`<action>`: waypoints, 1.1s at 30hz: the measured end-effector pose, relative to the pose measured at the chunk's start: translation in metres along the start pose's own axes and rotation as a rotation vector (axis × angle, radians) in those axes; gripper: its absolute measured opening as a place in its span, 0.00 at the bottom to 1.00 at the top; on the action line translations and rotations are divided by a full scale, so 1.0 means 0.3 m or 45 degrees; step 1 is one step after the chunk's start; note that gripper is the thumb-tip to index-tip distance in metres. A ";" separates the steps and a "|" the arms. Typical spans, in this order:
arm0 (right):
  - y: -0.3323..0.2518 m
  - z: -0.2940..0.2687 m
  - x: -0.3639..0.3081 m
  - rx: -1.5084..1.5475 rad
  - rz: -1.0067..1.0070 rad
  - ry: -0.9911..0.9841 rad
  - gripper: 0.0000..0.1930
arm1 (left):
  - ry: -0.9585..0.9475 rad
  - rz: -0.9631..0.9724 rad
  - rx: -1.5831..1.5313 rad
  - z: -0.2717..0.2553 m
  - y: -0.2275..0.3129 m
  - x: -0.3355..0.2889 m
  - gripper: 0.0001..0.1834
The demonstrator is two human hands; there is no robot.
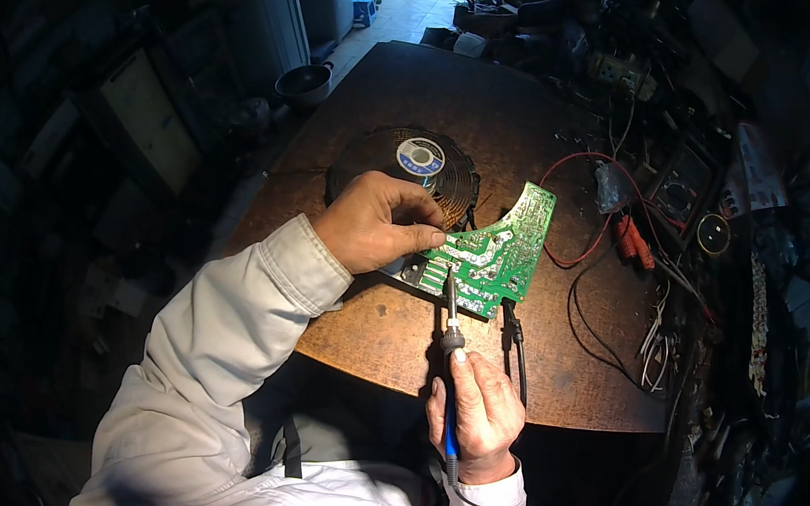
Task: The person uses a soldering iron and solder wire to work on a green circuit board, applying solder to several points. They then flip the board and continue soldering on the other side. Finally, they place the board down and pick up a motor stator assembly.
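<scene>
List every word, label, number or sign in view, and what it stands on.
White-and-blue, round spool label: print, too small to read.
Pale cloth jacket front: dark and red lettering, not transcribed.
Green, curved-edge circuit board: any fine markings too small to read.
Dark, boxy meter: too dim to read.

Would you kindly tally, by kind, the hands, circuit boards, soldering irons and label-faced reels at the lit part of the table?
Hands: 2 (left hand, right hand)
Green circuit board: 1
Soldering iron: 1
Label-faced reel: 1
Total: 5

Head-worn fisheye — near, downward over table [394, 82]
</scene>
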State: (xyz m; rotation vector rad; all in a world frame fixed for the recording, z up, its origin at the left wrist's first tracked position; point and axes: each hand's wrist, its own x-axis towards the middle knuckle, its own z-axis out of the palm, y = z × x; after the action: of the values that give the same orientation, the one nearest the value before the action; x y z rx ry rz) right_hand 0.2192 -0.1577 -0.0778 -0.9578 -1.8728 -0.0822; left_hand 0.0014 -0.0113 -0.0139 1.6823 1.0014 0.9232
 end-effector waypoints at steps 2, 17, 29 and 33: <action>-0.002 -0.001 0.001 0.001 0.002 -0.002 0.24 | 0.008 0.001 0.039 0.002 0.003 -0.002 0.12; -0.001 0.000 -0.002 -0.017 -0.004 -0.014 0.24 | -0.003 0.060 0.124 0.004 -0.006 0.002 0.11; -0.003 0.001 -0.004 0.011 0.018 -0.013 0.22 | -0.009 0.050 0.125 0.008 -0.008 0.004 0.11; -0.002 0.002 0.000 -0.005 0.001 -0.013 0.23 | -0.021 0.057 0.119 0.005 -0.008 0.002 0.11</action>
State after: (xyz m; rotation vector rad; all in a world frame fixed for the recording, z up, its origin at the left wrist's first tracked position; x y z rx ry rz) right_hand 0.2185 -0.1579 -0.0780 -0.9636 -1.8818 -0.0808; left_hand 0.0025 -0.0107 -0.0164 1.7938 1.0130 0.9022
